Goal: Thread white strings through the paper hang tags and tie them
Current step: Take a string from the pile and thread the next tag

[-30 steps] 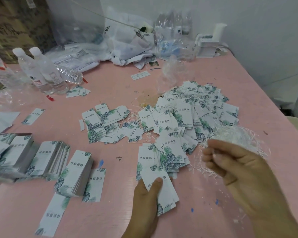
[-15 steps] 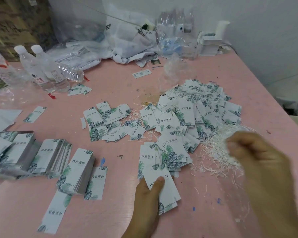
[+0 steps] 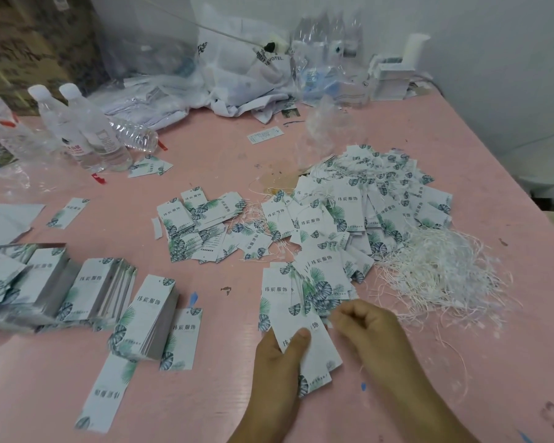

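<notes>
Left hand [image 3: 280, 356]: at 6 o'clock of the view, thumb pressed down across the top face of a small stack of hang tags [image 3: 314, 356], fingers under it; the stack is gripped.
Held tags: white card with green leaf print, long axis running toward 11 o'clock, far end overlapping the near tag pile.
Right hand [image 3: 370, 330]: just to the 3 o'clock side of the held tags, fingers curled in, fingertips [image 3: 339, 318] pinched together at the stack's edge. A thin white strand seems to sit between them; too fine to confirm.
Loose strings [image 3: 438, 276]: tangled white heap at 2 o'clock from the hands, lying on the table, touching the big tag pile's near edge.
Strung tag pile [image 3: 375, 199]: wide spread at 1 o'clock, string ends showing among the cards.
Middle tag cluster [image 3: 202, 228]: at 11 o'clock, loose and overlapped.
Stacked tags [image 3: 77, 289]: neat leaning blocks at 9 o'clock; single tags flat at 7 o'clock.
Table [image 3: 205, 410]: pink, with small paint marks.
Water bottles [image 3: 87, 129]: two upright with white caps at 10 o'clock, a third lying just beside them.
Plastic bags [image 3: 237, 75]: clear and white heap at 12 o'clock against the wall.
</notes>
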### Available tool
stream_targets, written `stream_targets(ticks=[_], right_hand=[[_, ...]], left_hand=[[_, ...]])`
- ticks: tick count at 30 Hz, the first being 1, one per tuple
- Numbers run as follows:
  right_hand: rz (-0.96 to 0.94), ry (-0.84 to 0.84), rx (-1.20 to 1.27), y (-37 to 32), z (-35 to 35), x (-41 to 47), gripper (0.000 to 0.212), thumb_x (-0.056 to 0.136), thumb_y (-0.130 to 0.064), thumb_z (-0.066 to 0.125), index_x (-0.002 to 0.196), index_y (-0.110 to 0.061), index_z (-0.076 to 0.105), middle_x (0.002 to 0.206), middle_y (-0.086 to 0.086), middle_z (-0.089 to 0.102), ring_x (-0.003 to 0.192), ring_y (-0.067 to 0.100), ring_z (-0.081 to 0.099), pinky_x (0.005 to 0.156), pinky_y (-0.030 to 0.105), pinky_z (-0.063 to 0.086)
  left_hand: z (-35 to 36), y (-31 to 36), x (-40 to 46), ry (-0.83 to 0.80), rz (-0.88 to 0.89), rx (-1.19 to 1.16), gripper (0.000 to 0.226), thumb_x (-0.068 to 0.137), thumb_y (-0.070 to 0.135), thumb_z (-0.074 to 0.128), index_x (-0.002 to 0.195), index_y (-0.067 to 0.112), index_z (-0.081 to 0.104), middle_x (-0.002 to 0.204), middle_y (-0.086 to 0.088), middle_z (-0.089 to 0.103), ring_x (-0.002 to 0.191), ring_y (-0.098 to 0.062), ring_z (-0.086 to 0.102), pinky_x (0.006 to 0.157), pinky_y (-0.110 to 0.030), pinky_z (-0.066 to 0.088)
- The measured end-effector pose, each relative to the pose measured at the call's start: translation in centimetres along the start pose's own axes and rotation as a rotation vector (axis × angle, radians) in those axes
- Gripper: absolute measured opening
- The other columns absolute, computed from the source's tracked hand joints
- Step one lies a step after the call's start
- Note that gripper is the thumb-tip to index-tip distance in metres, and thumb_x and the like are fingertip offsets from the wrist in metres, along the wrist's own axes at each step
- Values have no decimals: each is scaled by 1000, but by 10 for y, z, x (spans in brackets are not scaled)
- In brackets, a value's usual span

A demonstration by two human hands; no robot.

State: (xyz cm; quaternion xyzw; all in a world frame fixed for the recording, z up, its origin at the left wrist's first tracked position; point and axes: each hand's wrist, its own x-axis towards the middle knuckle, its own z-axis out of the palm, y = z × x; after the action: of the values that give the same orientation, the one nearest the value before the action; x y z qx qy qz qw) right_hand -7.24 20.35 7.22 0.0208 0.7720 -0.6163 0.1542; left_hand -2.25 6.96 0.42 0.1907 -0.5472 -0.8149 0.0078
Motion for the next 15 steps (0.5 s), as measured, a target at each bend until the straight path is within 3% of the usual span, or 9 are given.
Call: stream_targets(ticks=[3,7,15], right_hand=[[-84,22,-107,8,12,3,15,86,-15,70,76,-27,70,68,-7,69,62,3,58,61,19,47],[-186,92,-221,13,19,4,19,84,-15,71,76,-32,65,83,-12,62,74,6,59,65,13,44],[-280,115,-255,17,24,-2,21,84,-14,70,78,-33,63,79,-14,62,68,6,55,60,9,40]], left_hand=[[0,1,0,-18,20,19,37,76,33,71,113,24,73,114,-15,73,106,-37,69,94,-60,51],[2,2,0,-54,28,28,36,77,29,71,113,26,72,112,-16,73,103,-38,69,87,-54,56],[1,4,-3,-67,64,48,39,84,20,65,122,29,64,119,-13,70,110,-37,67,92,-56,52]])
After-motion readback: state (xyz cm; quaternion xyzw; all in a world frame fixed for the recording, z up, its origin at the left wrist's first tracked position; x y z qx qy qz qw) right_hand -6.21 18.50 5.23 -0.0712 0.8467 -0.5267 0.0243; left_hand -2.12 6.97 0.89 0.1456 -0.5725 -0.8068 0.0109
